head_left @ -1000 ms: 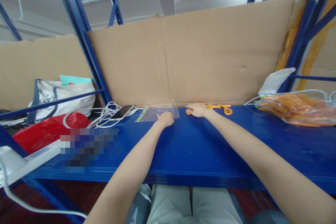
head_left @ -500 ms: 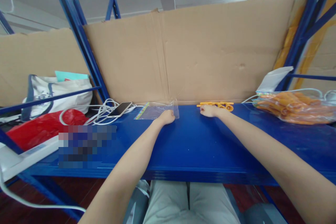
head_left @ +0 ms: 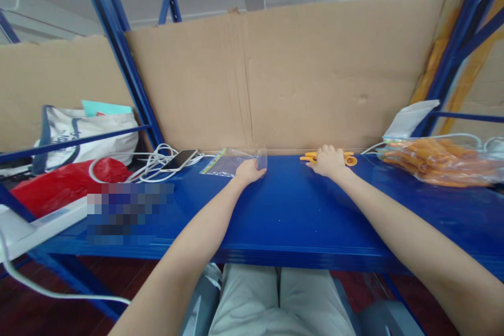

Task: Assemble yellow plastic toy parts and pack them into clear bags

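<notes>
My left hand rests on the near corner of a clear zip bag that lies flat at the back of the blue shelf; its fingers curl over the plastic edge. My right hand lies over a small orange plastic piece close to the cardboard backing, fingers bent down onto it. Only the orange piece's two ends show beside the hand. Both arms reach straight forward over the shelf.
A phone and a tangle of white cables lie left of the bag. A clear sack of orange parts sits at the right. A white tote and a red bag are at far left. Blue rack posts frame the shelf.
My right hand slid right along the back edge and came down on top of the orange piece. My left hand stayed on the clear bag, shifting slightly forward.
</notes>
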`<control>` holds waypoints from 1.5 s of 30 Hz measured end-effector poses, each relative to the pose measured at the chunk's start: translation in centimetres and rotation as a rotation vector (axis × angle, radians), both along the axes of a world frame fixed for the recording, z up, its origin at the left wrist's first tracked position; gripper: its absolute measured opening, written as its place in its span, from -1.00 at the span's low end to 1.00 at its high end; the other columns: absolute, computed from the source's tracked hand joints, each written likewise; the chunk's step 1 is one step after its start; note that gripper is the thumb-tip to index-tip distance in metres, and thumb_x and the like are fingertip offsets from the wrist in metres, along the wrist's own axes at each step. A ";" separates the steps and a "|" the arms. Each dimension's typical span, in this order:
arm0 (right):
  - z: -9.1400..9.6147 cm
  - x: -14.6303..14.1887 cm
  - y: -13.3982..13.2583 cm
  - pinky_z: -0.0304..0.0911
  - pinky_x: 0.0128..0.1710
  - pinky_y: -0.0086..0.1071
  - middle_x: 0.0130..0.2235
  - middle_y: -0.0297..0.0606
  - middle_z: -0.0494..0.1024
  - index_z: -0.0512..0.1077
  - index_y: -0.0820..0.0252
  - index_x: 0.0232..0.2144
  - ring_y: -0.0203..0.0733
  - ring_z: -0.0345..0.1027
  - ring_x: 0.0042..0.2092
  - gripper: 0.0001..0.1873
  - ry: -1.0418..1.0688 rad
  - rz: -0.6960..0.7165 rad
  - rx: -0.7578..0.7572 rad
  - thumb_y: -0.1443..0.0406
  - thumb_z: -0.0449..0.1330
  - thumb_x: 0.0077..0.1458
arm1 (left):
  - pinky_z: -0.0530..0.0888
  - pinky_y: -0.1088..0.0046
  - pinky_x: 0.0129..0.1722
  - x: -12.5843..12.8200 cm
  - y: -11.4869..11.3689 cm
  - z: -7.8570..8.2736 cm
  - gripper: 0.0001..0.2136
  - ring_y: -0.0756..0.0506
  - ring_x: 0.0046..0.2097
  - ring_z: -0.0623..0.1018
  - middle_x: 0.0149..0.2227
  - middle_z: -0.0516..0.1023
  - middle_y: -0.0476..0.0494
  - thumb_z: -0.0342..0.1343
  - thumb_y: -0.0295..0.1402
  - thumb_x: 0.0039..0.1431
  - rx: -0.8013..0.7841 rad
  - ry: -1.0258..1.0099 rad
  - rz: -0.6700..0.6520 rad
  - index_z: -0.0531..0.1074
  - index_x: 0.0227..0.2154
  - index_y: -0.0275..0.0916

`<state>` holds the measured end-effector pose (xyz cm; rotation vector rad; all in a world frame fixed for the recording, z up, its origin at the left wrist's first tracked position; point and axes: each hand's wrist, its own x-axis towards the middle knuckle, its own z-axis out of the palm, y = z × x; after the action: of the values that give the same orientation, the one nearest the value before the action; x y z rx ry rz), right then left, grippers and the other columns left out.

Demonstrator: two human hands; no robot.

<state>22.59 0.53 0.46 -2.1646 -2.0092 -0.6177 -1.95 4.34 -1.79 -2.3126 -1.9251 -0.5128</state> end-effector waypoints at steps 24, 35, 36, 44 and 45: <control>-0.8 0.3 3.0 0.39 -0.22 -0.27 -0.19 -0.14 0.57 0.34 0.19 -0.07 -0.12 0.49 -0.23 -0.69 0.881 0.414 0.196 0.29 0.11 0.11 | 0.46 0.43 -0.17 0.4 0.2 -0.2 -0.91 -0.14 -0.20 0.58 -0.32 0.61 -0.19 0.13 -0.51 0.01 0.003 -0.023 -0.134 0.53 -0.45 -0.29; -2.2 -0.8 3.0 0.41 -0.26 -0.32 -0.21 -0.24 0.55 0.36 0.18 -0.11 -0.26 0.43 -0.31 -0.71 1.008 0.730 -0.030 0.36 0.15 0.06 | 0.42 0.48 -0.33 0.6 0.7 -0.2 -0.92 -0.07 -0.35 0.54 -0.44 0.58 -0.11 0.13 -0.50 -0.01 -0.013 -0.180 -0.190 0.50 -0.54 -0.29; -2.3 -0.6 3.1 0.40 -0.23 -0.30 -0.22 -0.24 0.55 0.37 0.18 -0.12 -0.25 0.44 -0.30 -0.71 0.998 0.732 -0.035 0.36 0.15 0.05 | 0.41 0.49 -0.33 0.6 0.7 -0.2 -0.92 -0.06 -0.35 0.54 -0.44 0.58 -0.11 0.13 -0.50 -0.01 0.003 -0.184 -0.192 0.48 -0.55 -0.28; -2.6 -1.7 2.8 0.35 -0.04 -0.18 -0.21 -0.23 0.56 0.41 0.20 -0.21 -0.19 0.46 -0.19 -0.76 0.903 0.858 -0.067 0.31 0.24 0.01 | 0.45 0.48 -0.23 1.0 0.6 -0.3 -0.90 -0.05 -0.30 0.54 -0.39 0.59 -0.08 0.09 -0.51 0.02 0.053 -0.270 -0.318 0.48 -0.52 -0.28; -2.7 -1.9 2.8 0.35 -0.04 -0.17 -0.21 -0.23 0.57 0.42 0.19 -0.20 -0.19 0.46 -0.18 -0.75 0.905 0.867 -0.083 0.30 0.24 0.01 | 0.45 0.47 -0.21 1.1 0.6 -0.3 -0.89 -0.05 -0.28 0.55 -0.37 0.60 -0.09 0.08 -0.49 0.05 0.052 -0.278 -0.324 0.49 -0.50 -0.27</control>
<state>20.73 3.32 -2.21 -1.0147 -2.0614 0.4811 -0.89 4.93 -2.04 -2.6513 -1.6102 -0.9479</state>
